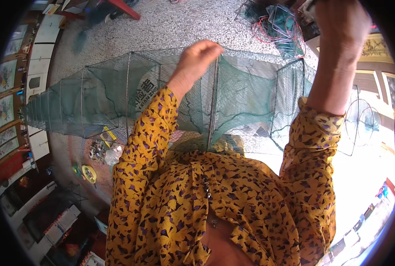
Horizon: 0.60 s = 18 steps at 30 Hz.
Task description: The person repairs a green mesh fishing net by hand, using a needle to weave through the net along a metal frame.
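Note:
A long green mesh fish trap (246, 88) with several upright metal frames stretches across the view in front of me, narrowing toward the left. My left hand (201, 55) is closed at its top edge, thumb and fingers pinched on the mesh beside the corner of a middle frame. Raised at the upper right is my right hand (345, 22), beyond the right part of the trap. Its fingers are cut off by the dark picture rim, so what they hold, if anything, is hidden.
Another bundle of green netting with red cord (279, 29) lies on the speckled floor at the back right. A round wire-framed net (361, 122) stands at the right. A yellow-rimmed basin (89, 174) sits at the lower left. A red leg (125, 9) juts in at the top.

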Available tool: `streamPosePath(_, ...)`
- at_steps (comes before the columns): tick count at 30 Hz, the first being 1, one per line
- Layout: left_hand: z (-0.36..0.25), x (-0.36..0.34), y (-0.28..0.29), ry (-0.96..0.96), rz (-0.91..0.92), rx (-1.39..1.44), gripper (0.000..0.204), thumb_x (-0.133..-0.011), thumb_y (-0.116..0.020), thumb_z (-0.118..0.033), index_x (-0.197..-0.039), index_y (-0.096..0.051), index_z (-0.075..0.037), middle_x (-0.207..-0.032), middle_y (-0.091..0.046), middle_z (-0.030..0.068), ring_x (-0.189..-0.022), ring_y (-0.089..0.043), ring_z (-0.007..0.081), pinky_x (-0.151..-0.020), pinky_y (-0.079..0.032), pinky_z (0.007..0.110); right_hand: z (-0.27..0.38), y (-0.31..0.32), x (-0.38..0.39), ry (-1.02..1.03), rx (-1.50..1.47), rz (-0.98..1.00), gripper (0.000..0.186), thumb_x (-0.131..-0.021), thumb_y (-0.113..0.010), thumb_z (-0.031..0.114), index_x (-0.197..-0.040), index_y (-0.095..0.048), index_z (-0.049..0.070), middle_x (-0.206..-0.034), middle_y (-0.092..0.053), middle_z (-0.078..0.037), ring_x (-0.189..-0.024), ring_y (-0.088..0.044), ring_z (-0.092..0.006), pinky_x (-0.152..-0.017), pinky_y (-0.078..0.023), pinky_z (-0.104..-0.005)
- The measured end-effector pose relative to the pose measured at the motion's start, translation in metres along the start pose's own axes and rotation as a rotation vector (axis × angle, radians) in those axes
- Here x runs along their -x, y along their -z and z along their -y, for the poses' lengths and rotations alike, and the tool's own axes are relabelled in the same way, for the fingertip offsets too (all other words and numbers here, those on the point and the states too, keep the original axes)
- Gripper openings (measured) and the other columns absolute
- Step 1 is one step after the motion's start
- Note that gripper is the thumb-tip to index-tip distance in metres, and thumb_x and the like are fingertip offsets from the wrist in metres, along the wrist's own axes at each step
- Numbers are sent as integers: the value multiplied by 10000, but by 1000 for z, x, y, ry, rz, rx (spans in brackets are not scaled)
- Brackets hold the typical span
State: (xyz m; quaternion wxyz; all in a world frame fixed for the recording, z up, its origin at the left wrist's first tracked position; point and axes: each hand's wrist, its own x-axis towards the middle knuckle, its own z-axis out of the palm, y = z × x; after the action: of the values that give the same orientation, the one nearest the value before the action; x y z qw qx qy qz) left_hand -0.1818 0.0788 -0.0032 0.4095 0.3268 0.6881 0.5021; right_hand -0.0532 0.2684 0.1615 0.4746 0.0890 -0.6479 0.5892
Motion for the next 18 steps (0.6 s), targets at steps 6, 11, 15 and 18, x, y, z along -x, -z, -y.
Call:
streamPosePath(6, 8, -3, 32, 111, -131, 394, 175, -965, -506, -187, -1013, -615, -59, -1048, -644, 61, -938, -607, 162, -823, -475, 281, -77, 2, 54, -101, 634, 521, 135, -943, -552, 173, -1014, -561, 59, -833, -599, -26, -789, -565, -124, -704, -473, -307)
streamPosePath(11, 12, -1, 38, 99, -100, 633, 148, -964, -499, -162, -982, -579, -39, -1063, -641, 112, -975, -620, 212, -812, -483, 295, -120, 7, 95, -406, 881, 710, 110, -860, -630, 117, -954, -654, 65, -934, -651, -61, -882, -638, -201, -793, -509, -302)
streamPosePath(15, 15, 4, 36, 119, -128, 528, 111, -962, -508, -151, -944, -576, -65, -1020, -649, 97, -861, -608, 138, -706, -454, 243, -128, 2, 104, -598, 782, 785, 117, -849, -642, 116, -952, -656, 62, -921, -633, -57, -876, -627, -191, -800, -498, -296)
streamPosePath(18, 13, 6, 31, 80, -133, 468, 130, -976, -477, -148, -929, -556, -56, -968, -656, 90, -758, -598, 121, -623, -437, 204, -132, 2, 110, -663, 667, 780, 115, -844, -642, 94, -950, -657, 51, -904, -626, -49, -863, -620, -170, -790, -489, -283)
